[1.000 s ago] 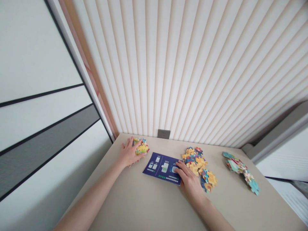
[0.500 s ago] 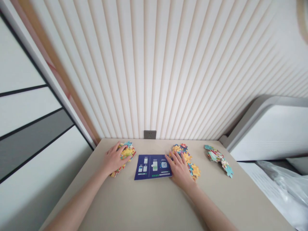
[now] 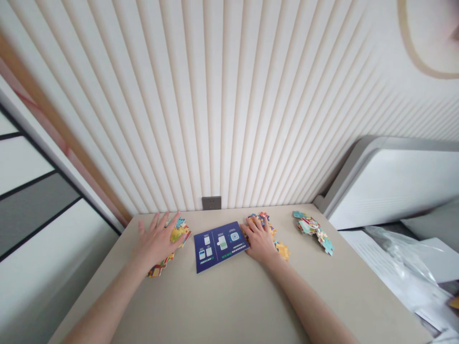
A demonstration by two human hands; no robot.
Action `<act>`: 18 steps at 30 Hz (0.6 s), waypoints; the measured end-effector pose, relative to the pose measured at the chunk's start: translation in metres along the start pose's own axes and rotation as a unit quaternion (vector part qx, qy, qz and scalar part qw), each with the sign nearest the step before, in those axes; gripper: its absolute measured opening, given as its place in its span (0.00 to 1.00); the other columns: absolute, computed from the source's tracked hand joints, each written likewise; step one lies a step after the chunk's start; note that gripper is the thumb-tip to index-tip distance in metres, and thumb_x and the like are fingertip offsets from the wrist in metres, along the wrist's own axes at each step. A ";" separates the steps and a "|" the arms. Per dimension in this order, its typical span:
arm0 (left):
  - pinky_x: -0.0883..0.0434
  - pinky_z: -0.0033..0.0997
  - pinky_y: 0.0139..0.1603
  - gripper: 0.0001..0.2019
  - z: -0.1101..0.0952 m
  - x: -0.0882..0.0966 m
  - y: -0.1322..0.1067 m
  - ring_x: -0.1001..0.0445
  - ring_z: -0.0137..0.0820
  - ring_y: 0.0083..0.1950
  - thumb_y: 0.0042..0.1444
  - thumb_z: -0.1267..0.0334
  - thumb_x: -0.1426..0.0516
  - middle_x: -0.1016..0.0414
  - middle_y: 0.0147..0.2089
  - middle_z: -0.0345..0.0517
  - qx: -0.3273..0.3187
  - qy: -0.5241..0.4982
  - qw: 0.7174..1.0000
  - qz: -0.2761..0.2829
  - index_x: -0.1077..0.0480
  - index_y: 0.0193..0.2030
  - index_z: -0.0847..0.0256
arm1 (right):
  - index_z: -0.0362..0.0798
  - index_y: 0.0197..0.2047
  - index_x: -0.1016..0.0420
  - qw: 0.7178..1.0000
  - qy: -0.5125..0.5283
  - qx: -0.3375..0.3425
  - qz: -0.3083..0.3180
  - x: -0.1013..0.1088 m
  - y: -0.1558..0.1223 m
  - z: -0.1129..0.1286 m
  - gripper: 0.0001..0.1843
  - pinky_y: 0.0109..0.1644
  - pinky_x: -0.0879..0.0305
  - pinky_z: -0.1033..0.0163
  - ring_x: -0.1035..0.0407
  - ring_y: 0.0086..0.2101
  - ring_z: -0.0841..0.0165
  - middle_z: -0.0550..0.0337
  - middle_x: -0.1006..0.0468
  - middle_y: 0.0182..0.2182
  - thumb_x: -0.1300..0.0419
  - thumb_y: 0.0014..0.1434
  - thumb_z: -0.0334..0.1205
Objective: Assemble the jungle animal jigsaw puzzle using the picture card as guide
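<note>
My left hand (image 3: 157,241), its fingers spread, lies over a pile of jigsaw puzzle pieces (image 3: 179,234) in yellow, red and blue; it covers part of them. Over a second pile of puzzle pieces (image 3: 282,249), mostly orange and purple, rests my right hand (image 3: 261,240) with its fingers stretched out. Its fingertips are by the right edge of a dark blue printed booklet (image 3: 220,244), which lies flat and slightly turned between the two piles. A third cluster of puzzle pieces (image 3: 311,226), teal, red and white, lies farther right, apart from both hands.
The beige tabletop (image 3: 222,306) meets a ribbed white wall (image 3: 215,105) with a dark socket (image 3: 211,203) just above the table. At the right stand a grey-framed white headboard (image 3: 398,184) and clear plastic wrapping (image 3: 405,253). A white and grey cabinet (image 3: 32,200) borders the left.
My left hand's fingers have spread wider over its pile. The booklet has turned, its right side tilting toward the wall, with my right hand still beside it. The camera view has shifted.
</note>
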State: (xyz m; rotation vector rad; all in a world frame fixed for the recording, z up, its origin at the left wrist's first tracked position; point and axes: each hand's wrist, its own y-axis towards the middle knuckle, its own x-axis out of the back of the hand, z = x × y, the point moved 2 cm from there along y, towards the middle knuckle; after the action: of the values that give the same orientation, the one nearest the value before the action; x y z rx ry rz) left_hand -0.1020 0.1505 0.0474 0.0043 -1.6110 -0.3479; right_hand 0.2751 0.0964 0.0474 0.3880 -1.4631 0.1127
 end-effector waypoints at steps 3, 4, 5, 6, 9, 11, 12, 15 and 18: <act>0.56 0.66 0.76 0.38 -0.047 0.014 0.010 0.54 0.55 0.80 0.70 0.43 0.52 0.48 0.79 0.59 -0.093 -0.067 0.992 -0.048 0.53 0.79 0.58 | 0.54 0.74 0.38 1.000 0.004 0.004 0.003 0.004 -0.002 -0.001 0.37 0.73 0.79 0.32 0.52 0.71 0.44 0.48 0.39 0.72 0.41 0.64 0.51; 0.52 0.61 0.77 0.37 -0.069 0.015 0.015 0.52 0.51 0.80 0.71 0.44 0.52 0.48 0.79 0.58 -0.142 -0.106 0.983 -0.044 0.54 0.80 0.59 | 0.54 0.75 0.40 1.000 0.007 0.007 0.001 0.006 -0.004 -0.002 0.37 0.73 0.79 0.32 0.53 0.72 0.44 0.48 0.41 0.73 0.42 0.65 0.52; 0.49 0.57 0.77 0.36 -0.094 0.014 0.021 0.52 0.48 0.80 0.72 0.45 0.53 0.49 0.79 0.56 -0.189 -0.148 0.970 -0.025 0.54 0.80 0.58 | 0.54 0.76 0.42 1.000 0.011 0.012 -0.001 0.009 -0.007 -0.003 0.38 0.73 0.79 0.31 0.54 0.72 0.44 0.48 0.43 0.74 0.44 0.66 0.52; 0.47 0.54 0.77 0.34 -0.120 0.012 0.028 0.51 0.46 0.80 0.73 0.46 0.54 0.49 0.79 0.55 -0.216 -0.190 0.958 -0.004 0.54 0.80 0.58 | 0.54 0.77 0.44 1.000 0.015 0.016 -0.005 0.012 -0.012 -0.005 0.38 0.73 0.78 0.30 0.56 0.73 0.44 0.48 0.45 0.75 0.45 0.67 0.51; 0.47 0.50 0.77 0.34 -0.193 -0.008 0.056 0.51 0.45 0.80 0.74 0.44 0.56 0.48 0.79 0.56 -0.255 -0.238 0.936 0.046 0.51 0.79 0.59 | 0.56 0.79 0.51 0.999 0.023 0.013 -0.018 0.019 -0.038 -0.011 0.39 0.73 0.76 0.29 0.61 0.75 0.45 0.51 0.51 0.77 0.47 0.68 0.50; 0.46 0.49 0.76 0.34 -0.234 -0.025 0.076 0.48 0.46 0.79 0.73 0.42 0.56 0.46 0.78 0.56 -0.274 -0.242 0.928 0.069 0.49 0.78 0.57 | 0.55 0.80 0.56 0.999 0.026 -0.014 -0.022 0.017 -0.061 -0.018 0.43 0.73 0.72 0.27 0.64 0.75 0.44 0.50 0.56 0.78 0.45 0.68 0.54; 0.46 0.49 0.76 0.32 -0.251 -0.033 0.085 0.47 0.45 0.79 0.74 0.43 0.57 0.45 0.78 0.55 -0.283 -0.244 0.924 0.079 0.47 0.78 0.56 | 0.56 0.80 0.58 0.999 0.029 -0.029 -0.021 0.014 -0.072 -0.021 0.46 0.73 0.69 0.27 0.64 0.75 0.43 0.49 0.57 0.78 0.43 0.67 0.57; 0.47 0.49 0.76 0.28 -0.287 -0.052 0.105 0.47 0.43 0.79 0.74 0.47 0.56 0.43 0.77 0.52 -0.311 -0.251 0.912 0.096 0.41 0.75 0.54 | 0.58 0.80 0.60 0.997 0.041 -0.068 -0.005 -0.001 -0.095 -0.032 0.48 0.73 0.60 0.30 0.63 0.75 0.44 0.48 0.60 0.78 0.42 0.66 0.61; 0.49 0.47 0.78 0.27 -0.306 -0.062 0.110 0.46 0.41 0.79 0.73 0.51 0.55 0.40 0.76 0.52 -0.324 -0.260 0.905 0.089 0.37 0.73 0.58 | 0.59 0.80 0.57 0.993 0.050 -0.107 0.001 -0.012 -0.099 -0.042 0.42 0.74 0.55 0.35 0.62 0.75 0.47 0.48 0.59 0.78 0.46 0.70 0.58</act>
State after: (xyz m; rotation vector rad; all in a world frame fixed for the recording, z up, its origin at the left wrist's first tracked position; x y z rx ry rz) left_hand 0.2238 0.2009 0.0208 -0.8003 -1.9246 -0.7766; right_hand 0.3441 0.0200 0.0145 0.2020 -1.3611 -0.0233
